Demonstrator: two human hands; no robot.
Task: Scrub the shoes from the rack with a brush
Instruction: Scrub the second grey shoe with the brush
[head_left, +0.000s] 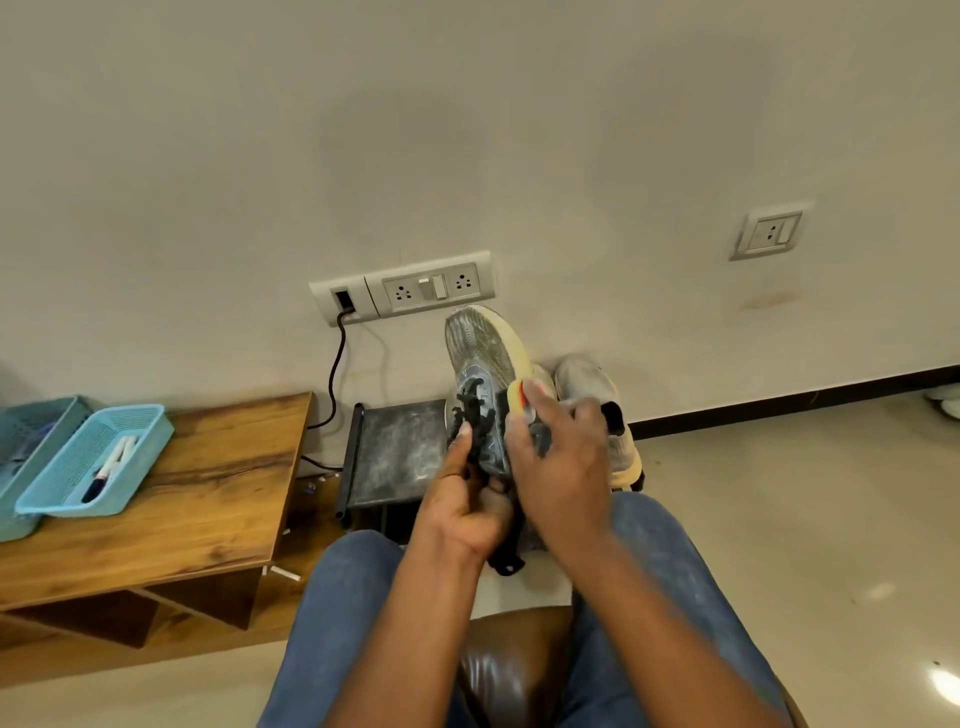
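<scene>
Head view shows the left hand (462, 499) gripping the grey shoe (480, 384) by heel and laces, toe tipped up toward the wall so its side faces the brush (524, 402), which the right hand (558, 457) clasps against the yellowish sole edge. It hangs over the dusty black rack (395, 452), probably so grit falls clear of the knees, with the other shoes (587, 384) crowding the right and the wooden desk (208, 499) well apart left
</scene>
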